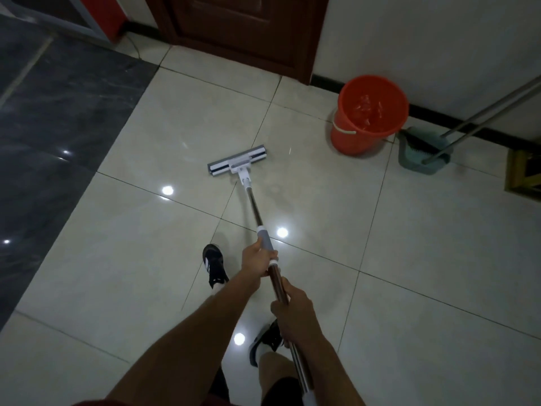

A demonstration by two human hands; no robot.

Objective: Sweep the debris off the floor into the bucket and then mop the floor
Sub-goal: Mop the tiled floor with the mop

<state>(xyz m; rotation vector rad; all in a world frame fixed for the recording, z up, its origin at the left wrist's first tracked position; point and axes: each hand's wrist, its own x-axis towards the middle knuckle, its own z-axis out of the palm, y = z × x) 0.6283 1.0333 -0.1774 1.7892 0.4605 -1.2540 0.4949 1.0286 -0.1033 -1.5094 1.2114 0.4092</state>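
A flat mop with a grey-and-white head (pixel 237 164) lies on the glossy cream tile floor (pixel 409 259) ahead of me. Its metal handle (pixel 254 207) runs back toward my body. My left hand (pixel 257 259) grips the grey sleeve of the handle. Lower on the brown shaft, my right hand (pixel 289 303) grips it too. An orange bucket (pixel 367 115) with pale scraps inside stands by the wall to the right of the mop head.
A teal dustpan (pixel 421 155) with a broom and two metal handles leans against the wall right of the bucket. A dark wooden door (pixel 248 30) is straight ahead. Dark marble flooring (pixel 58 112) lies left. A yellow wooden frame (pixel 524 174) sits at the right edge.
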